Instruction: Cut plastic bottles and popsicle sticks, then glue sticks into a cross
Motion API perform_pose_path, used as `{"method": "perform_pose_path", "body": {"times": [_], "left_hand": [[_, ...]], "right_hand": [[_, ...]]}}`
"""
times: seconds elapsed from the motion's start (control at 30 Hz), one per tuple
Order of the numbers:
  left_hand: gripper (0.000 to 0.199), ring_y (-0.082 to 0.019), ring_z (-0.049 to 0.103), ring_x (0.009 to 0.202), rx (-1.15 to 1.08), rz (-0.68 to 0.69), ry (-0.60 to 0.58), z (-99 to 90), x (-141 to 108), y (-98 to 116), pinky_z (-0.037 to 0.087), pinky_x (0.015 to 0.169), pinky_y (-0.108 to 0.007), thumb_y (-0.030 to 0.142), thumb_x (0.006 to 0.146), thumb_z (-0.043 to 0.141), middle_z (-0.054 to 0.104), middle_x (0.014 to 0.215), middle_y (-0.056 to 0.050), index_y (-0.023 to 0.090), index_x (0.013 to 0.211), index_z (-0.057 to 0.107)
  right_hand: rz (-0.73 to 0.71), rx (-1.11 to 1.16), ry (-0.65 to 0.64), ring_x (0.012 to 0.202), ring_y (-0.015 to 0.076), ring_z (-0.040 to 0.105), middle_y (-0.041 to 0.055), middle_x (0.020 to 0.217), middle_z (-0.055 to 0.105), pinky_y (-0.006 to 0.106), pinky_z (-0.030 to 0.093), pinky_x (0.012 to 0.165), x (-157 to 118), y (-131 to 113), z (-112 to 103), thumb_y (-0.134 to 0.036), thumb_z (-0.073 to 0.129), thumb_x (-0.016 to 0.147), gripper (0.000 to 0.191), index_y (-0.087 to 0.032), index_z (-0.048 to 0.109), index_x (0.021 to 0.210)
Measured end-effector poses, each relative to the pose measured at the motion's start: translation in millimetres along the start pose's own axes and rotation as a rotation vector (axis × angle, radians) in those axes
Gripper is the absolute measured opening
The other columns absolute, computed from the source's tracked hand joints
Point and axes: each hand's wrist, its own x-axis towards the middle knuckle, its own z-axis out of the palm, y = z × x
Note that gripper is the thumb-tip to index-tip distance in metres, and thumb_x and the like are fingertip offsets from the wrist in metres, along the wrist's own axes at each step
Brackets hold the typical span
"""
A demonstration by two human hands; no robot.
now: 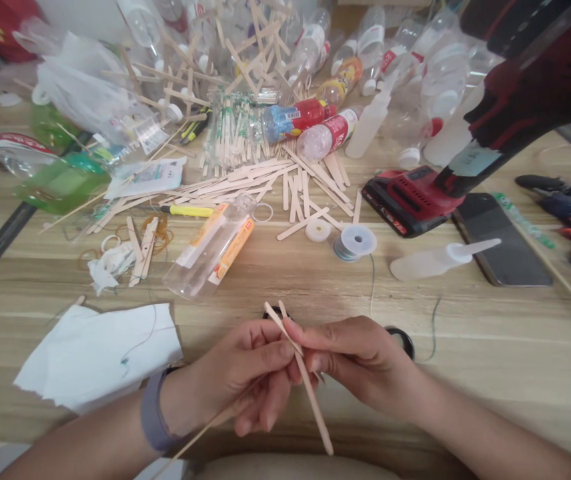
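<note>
My left hand (260,367) pinches a wooden craft stick (314,403) between thumb and fingers. The stick slants from upper left down toward me. My right hand (355,353) closes on the same place from the other side, its thumb and fingertips on the crossing of this stick and a second one (282,309), whose tip shows just above the thumbs. Where the sticks meet is partly covered by my fingers. A thin wooden rod (198,437) runs from under my left hand toward the bottom edge. Behind my hands are dark round objects, one (401,341) by my right wrist.
A plastic bottle (205,260) lies ahead, beside a thread spool (355,241) and a white tape roll (317,230). Loose craft sticks (245,177) and bottles crowd the back. A red cordless tool (415,197), phone (500,237) and glue bottle (430,260) are right; white paper (100,353) left.
</note>
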Motion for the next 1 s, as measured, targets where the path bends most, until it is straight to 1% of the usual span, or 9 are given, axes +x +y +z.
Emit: {"method": "perform_pose_path", "body": {"times": [0.1,0.2,0.37,0.5,0.57,0.63,0.73,0.87,1.0], "left_hand": [[0.040,-0.005,0.043,0.024,0.021,0.010,0.014,0.1,0.4,-0.1,0.027,0.024,-0.012,0.053,0.082,0.070,0.064,0.048,0.002,0.014,0.082,0.063],[0.036,-0.004,0.039,0.023,0.019,0.026,0.024,-0.5,1.1,-1.1,0.027,0.025,-0.013,0.050,0.085,0.068,0.062,0.046,0.003,0.014,0.083,0.063],[0.033,-0.004,0.030,0.021,-0.072,-0.015,0.011,1.7,1.1,-1.3,0.027,0.025,-0.014,0.045,0.086,0.067,0.053,0.038,0.006,0.014,0.077,0.063],[0.031,-0.004,0.029,0.020,-0.117,-0.034,0.010,0.2,0.3,-3.9,0.026,0.024,-0.014,0.042,0.089,0.064,0.054,0.038,0.006,0.014,0.075,0.063],[0.034,-0.005,0.030,0.020,-0.134,-0.042,-0.031,-2.7,0.2,-6.5,0.025,0.023,-0.015,0.045,0.087,0.066,0.054,0.038,0.005,0.013,0.074,0.063],[0.036,-0.005,0.032,0.020,-0.144,-0.048,-0.059,-5.6,0.3,-8.8,0.025,0.022,-0.016,0.047,0.085,0.068,0.055,0.039,0.005,0.013,0.074,0.064],[0.036,-0.006,0.034,0.020,-0.129,-0.061,-0.067,-7.7,0.5,-10.5,0.025,0.022,-0.016,0.048,0.083,0.070,0.057,0.040,0.004,0.013,0.074,0.065],[0.036,-0.006,0.034,0.020,-0.087,-0.052,-0.074,-6.7,1.3,-10.1,0.022,0.021,-0.017,0.049,0.082,0.069,0.057,0.039,0.004,0.014,0.074,0.063],[0.041,-0.006,0.035,0.021,-0.007,-0.021,-0.052,-3.1,2.8,-7.6,0.020,0.023,-0.017,0.055,0.081,0.069,0.055,0.039,0.005,0.015,0.076,0.062]], "right_hand": [[-0.019,-0.099,-0.010,0.065,0.0060,0.061,-0.0026,0.087,0.073,0.017,0.054,0.064,-0.2,0.2,-1.9,-0.016,0.054,0.099,0.049,-0.039,0.049,0.142],[-0.066,-0.224,-0.030,0.066,0.0064,0.061,-0.0012,0.089,0.072,0.016,0.055,0.067,-1.1,0.9,-3.1,-0.017,0.052,0.100,0.051,-0.035,0.044,0.147],[-0.099,-0.210,-0.046,0.075,0.0096,0.065,0.0024,0.092,0.070,0.018,0.056,0.068,-2.6,3.1,-5.7,-0.017,0.055,0.098,0.052,-0.035,0.045,0.147],[-0.137,-0.214,-0.079,0.077,0.0092,0.066,0.0022,0.092,0.068,0.018,0.056,0.069,-2.9,3.2,-5.3,-0.014,0.054,0.098,0.053,-0.035,0.046,0.146],[-0.111,-0.145,-0.056,0.074,0.0088,0.065,0.0015,0.087,0.066,0.018,0.056,0.067,-2.9,1.8,-3.4,-0.020,0.053,0.100,0.042,-0.032,0.054,0.141],[-0.024,-0.107,-0.036,0.072,0.0098,0.064,0.0021,0.082,0.065,0.019,0.056,0.064,-2.8,-0.6,-2.2,-0.028,0.053,0.100,0.031,-0.024,0.066,0.128],[0.103,-0.165,-0.070,0.070,0.0117,0.064,0.0035,0.080,0.065,0.023,0.056,0.062,-2.5,-4.7,-3.9,-0.042,0.051,0.100,0.034,-0.019,0.073,0.112],[0.126,-0.237,-0.116,0.067,0.0128,0.062,0.0017,0.075,0.064,0.025,0.055,0.059,-2.0,-6.3,-7.0,-0.051,0.047,0.100,0.040,-0.023,0.073,0.114],[0.076,-0.232,-0.109,0.066,0.0116,0.062,0.0011,0.074,0.062,0.022,0.053,0.057,0.2,-6.3,-9.3,-0.047,0.043,0.102,0.041,-0.023,0.068,0.124]]}}
